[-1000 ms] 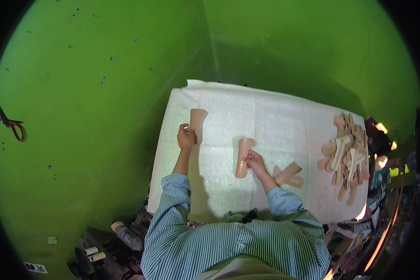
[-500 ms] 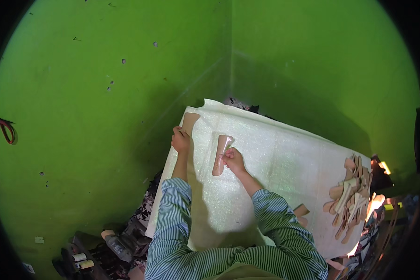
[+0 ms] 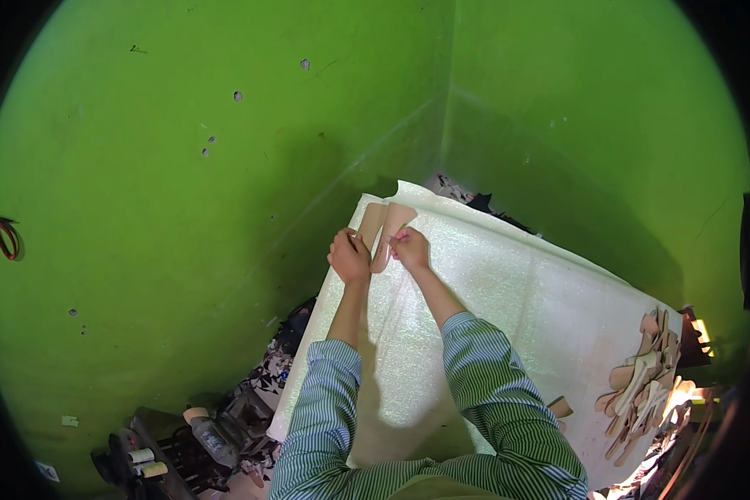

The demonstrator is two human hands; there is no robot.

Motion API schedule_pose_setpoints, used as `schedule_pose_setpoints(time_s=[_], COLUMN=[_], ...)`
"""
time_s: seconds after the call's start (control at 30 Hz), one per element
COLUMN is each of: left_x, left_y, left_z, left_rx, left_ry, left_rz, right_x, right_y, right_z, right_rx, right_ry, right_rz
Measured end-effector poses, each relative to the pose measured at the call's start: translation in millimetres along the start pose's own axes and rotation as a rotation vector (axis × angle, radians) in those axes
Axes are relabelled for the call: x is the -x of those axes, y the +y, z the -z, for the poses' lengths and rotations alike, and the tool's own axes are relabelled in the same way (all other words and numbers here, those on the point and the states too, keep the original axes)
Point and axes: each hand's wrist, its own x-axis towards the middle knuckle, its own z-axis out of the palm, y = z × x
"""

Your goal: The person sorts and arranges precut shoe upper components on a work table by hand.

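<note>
My left hand (image 3: 350, 256), fingers curled, is closed over the near end of a flat tan piece (image 3: 372, 218) at the far left corner of the white sheet (image 3: 475, 292). Right beside it lies a second tan piece, long and flared at its far end (image 3: 398, 217). My right hand (image 3: 410, 249) pinches this flared piece along its right edge. The two pieces are side by side, nearly touching. Whether they are leather or board I cannot tell.
A loose heap of similar tan pieces (image 3: 642, 375) covers the sheet's right end. Another piece (image 3: 560, 407) lies by my right sleeve. Green walls meet behind the sheet. At lower left are a bottle (image 3: 212, 439) and thread spools (image 3: 146, 462). Scissors (image 3: 2, 233) hang at left.
My right hand has moved the flared piece away from me and leftward, up beside the other piece. My left hand stays at the left piece. The whole view has shifted slightly.
</note>
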Motion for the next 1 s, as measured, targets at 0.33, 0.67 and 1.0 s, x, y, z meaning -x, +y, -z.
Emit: schedule_pose_setpoints(time_s=[0.33, 0.67, 1.0], left_x=[-5.1, -5.1, -3.6], left_y=[-1.9, -5.3, -20.0], left_z=[-2.9, 5.6, 4.2], left_rx=[0.148, 0.11, 0.259], left_ry=[-0.033, -0.137, -0.104], left_rz=[0.076, 0.042, 0.131], right_x=[-12.0, -3.4, 68.0], right_y=[16.1, 4.9, -0.1], right_z=[-11.4, -14.4, 61.6], right_rx=[0.345, 0.469, 0.229], right_ry=[0.149, 0.221, 0.092], right_rz=[0.156, 0.145, -0.004])
